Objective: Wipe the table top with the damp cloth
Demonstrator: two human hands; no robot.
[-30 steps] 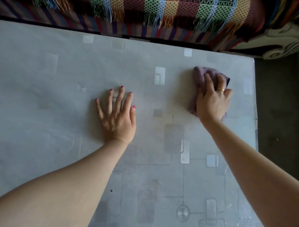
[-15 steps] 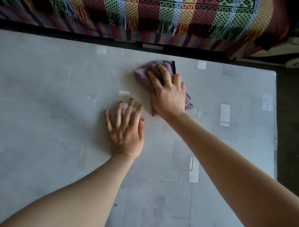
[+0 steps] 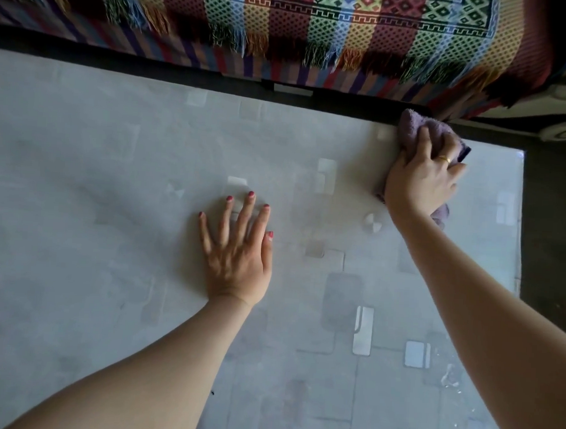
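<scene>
Purple cloth [image 3: 418,129] bunched under right hand [image 3: 419,178], fingers curled over it, gold ring [image 3: 444,159] showing. Cloth sits at far edge of grey table [image 3: 113,207], near far right corner. Left hand [image 3: 237,254] flat on table, fingers spread, well apart from right hand. Striped blanket [image 3: 315,27] beyond both hands.

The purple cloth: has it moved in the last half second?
Yes. The cloth under the right hand went right, from beside the left hand to the table's far right corner.
</scene>
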